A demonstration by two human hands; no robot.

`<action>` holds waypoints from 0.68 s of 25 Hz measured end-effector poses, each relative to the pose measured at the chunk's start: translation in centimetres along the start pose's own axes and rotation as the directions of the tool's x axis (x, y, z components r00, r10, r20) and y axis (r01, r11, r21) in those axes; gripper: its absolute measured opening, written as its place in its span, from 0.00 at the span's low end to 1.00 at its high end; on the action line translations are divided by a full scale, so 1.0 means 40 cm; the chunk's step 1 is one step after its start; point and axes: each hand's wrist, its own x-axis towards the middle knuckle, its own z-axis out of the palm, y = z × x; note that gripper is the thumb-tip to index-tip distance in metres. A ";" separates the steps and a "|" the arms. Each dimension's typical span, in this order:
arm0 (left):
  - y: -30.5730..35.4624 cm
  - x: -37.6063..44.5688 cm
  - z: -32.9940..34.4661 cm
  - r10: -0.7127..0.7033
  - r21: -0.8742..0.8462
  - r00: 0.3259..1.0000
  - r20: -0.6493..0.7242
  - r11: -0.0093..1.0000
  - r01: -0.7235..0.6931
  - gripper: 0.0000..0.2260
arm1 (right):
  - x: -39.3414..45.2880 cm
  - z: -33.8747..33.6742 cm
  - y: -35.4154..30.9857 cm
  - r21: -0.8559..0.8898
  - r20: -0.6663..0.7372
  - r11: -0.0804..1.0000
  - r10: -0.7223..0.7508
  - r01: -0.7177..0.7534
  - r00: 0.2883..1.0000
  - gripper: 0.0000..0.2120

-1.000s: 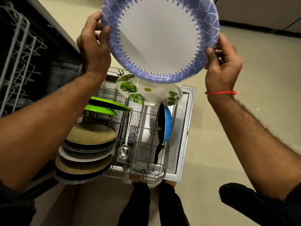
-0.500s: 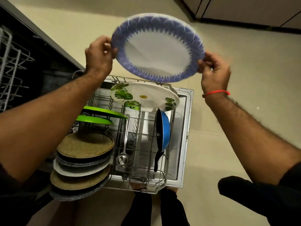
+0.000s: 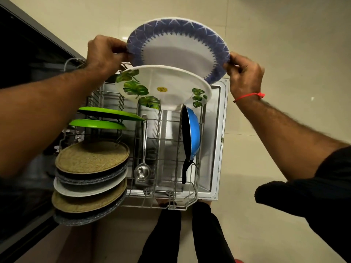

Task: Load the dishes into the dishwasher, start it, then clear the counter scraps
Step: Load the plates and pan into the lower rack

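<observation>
Here, left hand [image 3: 103, 54] and right hand [image 3: 245, 73] pinch opposite rims of a round blue-bordered white plate [image 3: 178, 48], tilted just behind a leaf-printed white plate [image 3: 163, 86] in the wire dishwasher rack [image 3: 171, 204].

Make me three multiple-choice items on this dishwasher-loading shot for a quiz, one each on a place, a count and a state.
1. Where is the blue-rimmed plate?
A. Lying on the floor
B. Held above the far end of the rack, beyond the leaf-print plate
C. Stacked on the woven-topped plates

2. How many bright green plates stand in the rack?
A. Two
B. Four
C. None

3. How is the blue-rimmed plate held?
A. Left hand only
B. Resting free on the pan
C. Gripped at opposite rims by both hands

Answers: 1 B, it hangs above the rack's far end; 2 A, two green edges show, one above the other; 3 C, left hand and right hand pinch its rim.
</observation>
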 end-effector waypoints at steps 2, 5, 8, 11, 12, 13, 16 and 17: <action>-0.006 -0.012 -0.003 0.056 -0.008 0.998 -0.018 0.998 -0.056 0.11 | -0.018 -0.012 -0.001 -0.001 -0.035 0.999 -0.045 0.045 0.998 0.12; -0.007 -0.010 0.001 0.030 -0.012 0.999 0.031 0.999 -0.030 0.12 | -0.015 -0.004 -0.005 -0.001 -0.019 0.997 0.071 -0.071 0.997 0.13; 0.017 0.017 0.014 -0.029 -0.066 0.996 0.084 0.997 0.035 0.11 | 0.026 0.005 0.003 0.038 0.003 0.972 0.232 -0.232 0.973 0.12; 0.024 0.026 0.021 -0.038 -0.080 0.997 0.060 0.996 0.043 0.10 | 0.039 -0.006 0.003 0.041 -0.011 0.988 0.148 -0.148 0.989 0.12; 0.021 0.019 0.017 -0.010 -0.081 1.000 0.028 0.997 0.012 0.10 | 0.034 -0.013 0.002 0.044 -0.029 0.996 0.079 -0.078 0.996 0.11; 0.018 0.010 0.012 0.031 -0.090 0.999 -0.011 0.995 -0.032 0.10 | 0.027 -0.018 0.002 0.042 -0.052 0.999 0.008 -0.006 0.999 0.12; 0.016 -0.005 -0.007 0.170 -0.104 0.982 -0.080 0.979 -0.178 0.10 | 0.021 -0.019 -0.004 0.037 -0.107 0.994 -0.097 0.102 0.989 0.13; 0.016 -0.006 -0.009 0.167 -0.092 0.983 -0.081 0.980 -0.174 0.11 | 0.024 -0.014 -0.007 0.027 -0.100 0.995 -0.097 0.100 0.990 0.14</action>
